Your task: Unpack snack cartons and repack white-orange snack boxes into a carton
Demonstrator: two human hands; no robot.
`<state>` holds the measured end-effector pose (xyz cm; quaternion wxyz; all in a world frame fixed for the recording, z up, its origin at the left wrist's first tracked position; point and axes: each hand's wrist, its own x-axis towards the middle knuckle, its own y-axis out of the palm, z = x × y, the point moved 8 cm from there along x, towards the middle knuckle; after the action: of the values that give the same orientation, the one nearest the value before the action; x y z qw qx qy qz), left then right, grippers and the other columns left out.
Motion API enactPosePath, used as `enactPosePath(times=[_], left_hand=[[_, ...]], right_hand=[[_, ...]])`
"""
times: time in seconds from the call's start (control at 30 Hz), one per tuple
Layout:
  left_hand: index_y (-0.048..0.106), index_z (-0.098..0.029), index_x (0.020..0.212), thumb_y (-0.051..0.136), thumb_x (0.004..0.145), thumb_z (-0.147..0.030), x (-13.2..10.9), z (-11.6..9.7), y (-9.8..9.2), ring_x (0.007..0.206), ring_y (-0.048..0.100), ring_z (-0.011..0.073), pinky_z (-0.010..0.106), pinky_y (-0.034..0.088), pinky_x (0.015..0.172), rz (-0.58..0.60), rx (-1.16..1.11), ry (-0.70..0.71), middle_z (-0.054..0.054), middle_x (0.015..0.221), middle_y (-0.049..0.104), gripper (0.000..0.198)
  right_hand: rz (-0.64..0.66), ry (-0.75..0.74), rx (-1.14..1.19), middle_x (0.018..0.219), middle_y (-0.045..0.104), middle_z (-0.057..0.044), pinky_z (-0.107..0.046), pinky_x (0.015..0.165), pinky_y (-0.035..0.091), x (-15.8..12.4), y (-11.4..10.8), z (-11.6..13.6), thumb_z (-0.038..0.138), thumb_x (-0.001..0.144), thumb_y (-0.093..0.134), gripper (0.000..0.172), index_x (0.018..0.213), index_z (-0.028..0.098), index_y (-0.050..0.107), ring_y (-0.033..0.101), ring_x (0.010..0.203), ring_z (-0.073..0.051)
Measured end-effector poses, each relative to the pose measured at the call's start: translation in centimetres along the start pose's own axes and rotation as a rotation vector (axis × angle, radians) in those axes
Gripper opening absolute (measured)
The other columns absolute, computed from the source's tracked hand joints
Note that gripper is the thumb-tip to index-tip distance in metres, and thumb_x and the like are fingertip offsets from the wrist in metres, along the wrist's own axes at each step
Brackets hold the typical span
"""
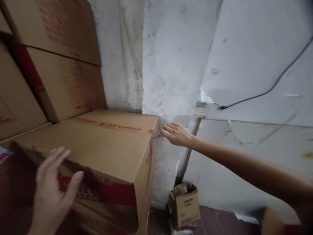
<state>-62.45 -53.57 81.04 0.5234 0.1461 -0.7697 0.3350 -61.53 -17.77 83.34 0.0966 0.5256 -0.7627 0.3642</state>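
Observation:
A large brown cardboard box (107,147) with red print stands against a white wall corner, its top level with my hands. My left hand (52,192) is open with fingers spread, in front of the box's near face with its red band, close to or touching it. My right hand (176,133) reaches out at the end of a stretched arm to the box's far right top corner. Its fingertips meet that corner beside the wall. Neither hand holds anything.
More cardboard boxes (61,75) are stacked at the left, above and behind the large one. A small open carton (186,205) sits on the dark floor by the wall. A black cable (269,91) runs across the white wall to a socket (202,109).

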Motion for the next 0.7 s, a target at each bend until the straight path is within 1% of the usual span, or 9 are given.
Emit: enactPosePath(times=[0.07,0.13,0.2,0.27,0.33,0.43,0.5,0.57,0.7], left_hand=[[0.038,-0.036,0.145,0.053,0.090,-0.036,0.6,-5.4,1.1,0.138,0.039,0.0332,0.062,0.030,0.118,0.073,0.026,0.063,0.004,0.147,0.044,0.057],[0.038,-0.034,0.144,0.052,0.091,-0.038,1.7,-9.6,2.6,0.137,0.042,0.0315,0.060,0.033,0.116,0.192,0.042,0.117,0.005,0.145,0.046,0.055],[0.040,-0.030,0.142,0.053,0.091,-0.044,2.9,-12.3,4.5,0.134,0.045,0.0302,0.056,0.039,0.112,0.343,0.070,0.136,0.007,0.144,0.047,0.054],[0.042,-0.028,0.139,0.052,0.090,-0.051,3.9,-13.8,6.3,0.132,0.047,0.0297,0.053,0.044,0.107,0.483,0.094,0.143,0.009,0.143,0.050,0.055],[0.045,-0.027,0.137,0.051,0.089,-0.055,4.5,-14.5,7.6,0.130,0.049,0.0299,0.054,0.044,0.106,0.567,0.097,0.138,0.009,0.142,0.051,0.056],[0.046,-0.026,0.135,0.050,0.088,-0.059,4.8,-14.0,8.6,0.128,0.050,0.0294,0.054,0.044,0.105,0.604,0.078,0.067,0.010,0.140,0.053,0.058],[0.047,-0.025,0.134,0.050,0.089,-0.058,4.6,-13.3,8.6,0.128,0.050,0.0286,0.053,0.043,0.106,0.582,0.064,0.014,0.010,0.139,0.053,0.056],[0.048,-0.024,0.132,0.049,0.089,-0.057,4.5,-12.8,8.3,0.129,0.049,0.0282,0.054,0.041,0.108,0.537,0.058,-0.013,0.010,0.138,0.053,0.054],[0.048,-0.024,0.130,0.050,0.089,-0.057,4.1,-12.4,7.5,0.128,0.049,0.0275,0.053,0.040,0.109,0.490,0.026,-0.029,0.009,0.135,0.055,0.052]], right_hand=[[-0.004,-0.010,0.052,0.072,0.053,-0.003,-0.030,0.064,0.025,0.0,0.3,-0.4,0.009,0.094,0.038,0.022,0.082,0.016,0.055,0.040,0.063,-0.015],[0.048,-0.016,0.095,0.074,0.055,-0.003,-0.030,0.064,0.025,0.2,0.6,-0.7,0.009,0.094,0.038,0.021,0.085,0.016,0.056,0.042,0.064,-0.014],[0.155,-0.015,0.125,0.078,0.058,-0.004,-0.030,0.064,0.024,0.5,0.9,-0.9,0.010,0.095,0.039,0.019,0.090,0.015,0.056,0.045,0.065,-0.014],[0.272,-0.017,0.144,0.083,0.060,-0.005,-0.031,0.064,0.023,0.8,1.2,-0.8,0.011,0.096,0.038,0.018,0.095,0.015,0.056,0.048,0.068,-0.014],[0.356,-0.019,0.150,0.086,0.062,-0.007,-0.031,0.063,0.023,0.9,1.2,-0.5,0.011,0.096,0.037,0.019,0.099,0.014,0.056,0.053,0.071,-0.015],[0.432,-0.016,0.118,0.088,0.062,-0.009,-0.031,0.063,0.026,0.8,1.4,-0.4,0.011,0.097,0.034,0.022,0.103,0.013,0.054,0.058,0.075,-0.018],[0.474,-0.015,0.090,0.088,0.063,-0.010,-0.031,0.063,0.027,0.7,2.0,-0.6,0.009,0.096,0.033,0.023,0.105,0.013,0.054,0.059,0.074,-0.019],[0.489,-0.015,0.077,0.088,0.064,-0.011,-0.031,0.063,0.028,0.5,2.5,-1.0,0.008,0.095,0.034,0.025,0.108,0.012,0.055,0.060,0.075,-0.019],[0.450,-0.013,0.097,0.092,0.065,-0.011,-0.030,0.064,0.029,0.3,3.6,-1.8,0.009,0.094,0.035,0.027,0.111,0.013,0.055,0.061,0.077,-0.019]])
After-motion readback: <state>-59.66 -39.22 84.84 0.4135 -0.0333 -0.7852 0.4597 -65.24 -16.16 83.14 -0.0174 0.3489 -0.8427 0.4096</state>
